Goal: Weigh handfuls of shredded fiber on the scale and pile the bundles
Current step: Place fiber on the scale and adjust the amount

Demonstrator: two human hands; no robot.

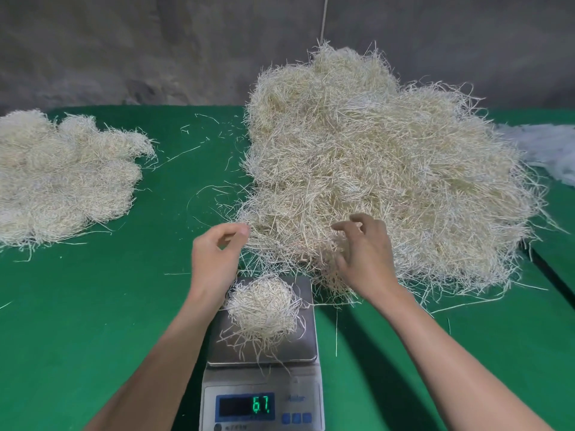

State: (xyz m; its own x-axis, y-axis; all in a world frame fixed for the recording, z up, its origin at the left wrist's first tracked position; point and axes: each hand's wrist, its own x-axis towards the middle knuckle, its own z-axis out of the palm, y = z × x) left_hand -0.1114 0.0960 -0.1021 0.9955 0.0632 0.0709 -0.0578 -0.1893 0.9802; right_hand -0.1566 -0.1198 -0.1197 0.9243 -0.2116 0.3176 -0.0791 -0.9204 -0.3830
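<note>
Pale strawlike fiber nest (263, 306) sits on the scale (300, 343), display reads 67, logo too blurry. Behind the scale, right hand (364, 253) spreads open on the big heap (389, 166); left hand (214, 256) fingertips meet at its edge, can't tell if gripping.

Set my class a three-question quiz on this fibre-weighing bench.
1. True or false: the scale pan is bare.
2. The pile of bundles lies on the person's: A left, B right.
3. Which hand reaches into the large heap with fingers spread?
Key: 1 false, a bundle lies on it; 2 A; 3 the right hand.
</note>
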